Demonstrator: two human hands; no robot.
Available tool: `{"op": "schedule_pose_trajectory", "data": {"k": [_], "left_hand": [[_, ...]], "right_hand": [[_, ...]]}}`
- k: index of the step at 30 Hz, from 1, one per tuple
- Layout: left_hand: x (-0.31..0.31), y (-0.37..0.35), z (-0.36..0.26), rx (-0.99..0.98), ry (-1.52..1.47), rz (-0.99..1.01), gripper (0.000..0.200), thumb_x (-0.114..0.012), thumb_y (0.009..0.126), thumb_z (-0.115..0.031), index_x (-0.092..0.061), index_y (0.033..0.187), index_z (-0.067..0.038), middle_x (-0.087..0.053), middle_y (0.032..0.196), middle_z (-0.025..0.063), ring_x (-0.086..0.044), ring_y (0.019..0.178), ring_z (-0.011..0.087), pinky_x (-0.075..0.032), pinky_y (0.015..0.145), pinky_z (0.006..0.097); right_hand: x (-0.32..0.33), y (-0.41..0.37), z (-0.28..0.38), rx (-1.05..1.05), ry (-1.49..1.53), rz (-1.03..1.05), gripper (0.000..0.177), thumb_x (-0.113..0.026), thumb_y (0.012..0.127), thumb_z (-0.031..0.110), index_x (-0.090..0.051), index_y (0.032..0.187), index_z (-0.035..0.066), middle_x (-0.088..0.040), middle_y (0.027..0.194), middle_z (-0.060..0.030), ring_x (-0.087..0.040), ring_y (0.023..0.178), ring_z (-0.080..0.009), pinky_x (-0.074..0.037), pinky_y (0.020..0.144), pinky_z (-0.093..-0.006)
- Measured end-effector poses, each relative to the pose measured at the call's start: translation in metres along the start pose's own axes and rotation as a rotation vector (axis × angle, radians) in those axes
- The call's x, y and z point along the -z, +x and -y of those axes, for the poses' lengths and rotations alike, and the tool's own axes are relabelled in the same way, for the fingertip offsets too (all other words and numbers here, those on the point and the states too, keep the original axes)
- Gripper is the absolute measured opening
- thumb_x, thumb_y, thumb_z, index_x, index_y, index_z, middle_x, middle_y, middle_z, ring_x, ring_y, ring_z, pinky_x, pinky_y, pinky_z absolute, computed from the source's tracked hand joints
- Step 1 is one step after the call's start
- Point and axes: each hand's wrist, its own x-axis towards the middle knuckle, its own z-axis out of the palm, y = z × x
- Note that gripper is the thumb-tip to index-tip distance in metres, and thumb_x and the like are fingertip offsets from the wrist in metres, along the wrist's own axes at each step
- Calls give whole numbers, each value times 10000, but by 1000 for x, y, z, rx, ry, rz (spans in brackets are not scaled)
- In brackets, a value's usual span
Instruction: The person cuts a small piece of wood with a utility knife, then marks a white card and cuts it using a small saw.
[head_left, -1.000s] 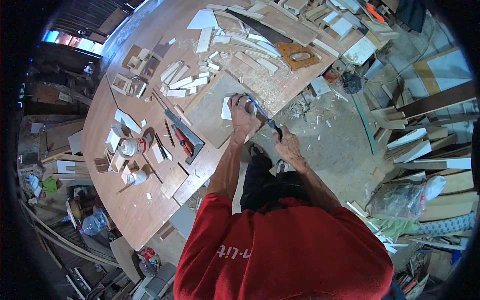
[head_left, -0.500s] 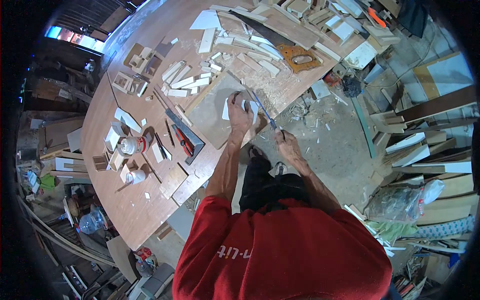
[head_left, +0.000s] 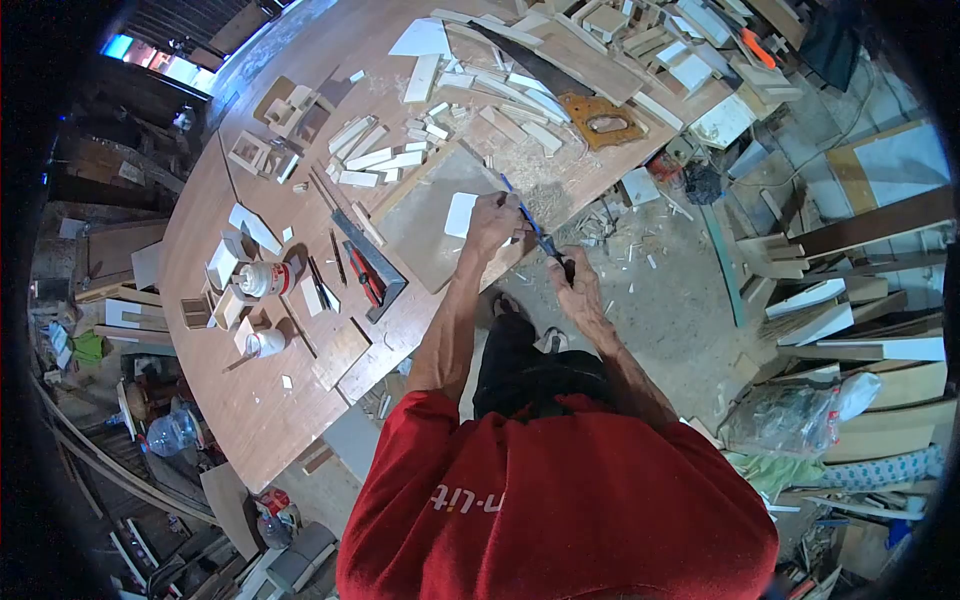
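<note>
My right hand (head_left: pixel 573 279) is wrapped round the dark handle of a thin blue-bladed hand tool (head_left: pixel 541 236) at the table's near edge. The blade points up and away across a flat wooden board (head_left: pixel 415 245); its exact kind does not show. My left hand (head_left: pixel 494 222) is over the board's right side, its fingers curled close against the blade. Whatever lies in those fingers is too small or hidden to make out. Beside the left hand, a white flat piece (head_left: pixel 459 214) lies on the board.
Cut wood strips (head_left: pixel 400 160) and a handsaw (head_left: pixel 600 122) lie farther back on the table. To the left are a metal square (head_left: pixel 385 305), red-black pliers (head_left: pixel 365 277), and a glue bottle (head_left: pixel 262 280). Wood offcuts (head_left: pixel 840 310) are stacked at right.
My left hand has shifted right, off the white piece and against the blade, with its fingers curling in. The right hand and tool have moved slightly; the whole view has shifted a little.
</note>
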Motion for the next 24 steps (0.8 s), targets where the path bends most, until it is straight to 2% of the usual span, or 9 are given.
{"op": "schedule_pose_trajectory", "data": {"k": [1, 5, 8, 10, 14, 17, 21, 23, 24], "left_hand": [[-5, -5, -10, 99, -2, -3, 205, -609, 863, -160, -561, 856, 39, -609, 713, 87, -626, 608, 161, -508, 522, 251], [-11, -2, -5, 62, 171, -64, 208, -633, 844, -159, -543, 807, 24, -601, 705, 86, -617, 594, 159, -491, 496, 257], [-6, 6, 13, -108, 399, -27, 196, -640, 823, -146, -545, 802, 25, -616, 719, 104, -613, 570, 168, -492, 506, 304], [-11, 3, 9, -310, 928, -115, 205, -651, 791, -145, -545, 825, 27, -625, 738, 157, -630, 595, 261, -501, 569, 362], [-15, 1, 4, -248, 984, -132, 222, -648, 766, -149, -548, 848, 32, -619, 773, 209, -630, 687, 358, -495, 649, 401], [-2, 2, 0, -195, 753, 30, 254, -638, 775, -196, -568, 875, 26, -618, 791, 219, -617, 751, 401, -491, 678, 418], [12, 0, 1, -35, 931, -227, 274, -637, 781, -202, -582, 959, -2, -620, 942, 215, -605, 901, 375, -481, 783, 443], [24, 9, 34, -386, 1218, -444, 354, -639, 778, -220, -567, 1064, -25, -550, 1116, 196, -520, 1065, 361, -441, 860, 447], [18, 5, 35, -348, 1159, -482, 382, -613, 772, -172, -530, 1115, -27, -503, 1173, 170, -402, 1176, 353, -328, 964, 483]], "right_hand": [[1, 0, 2, 33, -35, -16, 288, -566, 882, 230, -463, 1074, 42, -572, 640, -156, -584, 576, -302, -461, 568, -390], [3, -2, 10, 88, -29, -67, 264, -584, 869, 211, -472, 1042, 46, -580, 652, -167, -587, 575, -320, -453, 546, -391], [6, -3, 13, 117, -45, -69, 249, -594, 862, 199, -477, 1024, 50, -578, 649, -167, -595, 585, -326, -450, 548, -403], [8, -4, 15, 26, -93, 60, 235, -594, 862, 192, -483, 1014, 52, -579, 651, -171, -593, 583, -336, -451, 556, -416], [7, -7, 15, -5, -69, 117, 248, -575, 875, 202, -472, 1041, 50, -588, 690, -193, -592, 610, -355, -458, 585, -427], [-2, -10, 1, 78, 15, -32, 243, -541, 898, 207, -454, 1058, 46, -595, 735, -212, -590, 643, -370, -464, 611, -422], [-1, -1, -11, -26, 72, -29, 336, -469, 930, 192, -404, 1232, 59, -600, 750, -205, -613, 691, -358, -477, 637, -421], [0, 2, -10, -34, 41, -33, 389, -446, 938, 179, -377, 1306, 74, -601, 731, -191, -620, 686, -340, -480, 636, -421], [5, 0, 0, -63, 54, 69, 422, -428, 943, 171, -342, 1351, 101, -599, 710, -176, -622, 672, -317, -483, 631, -418]]}}
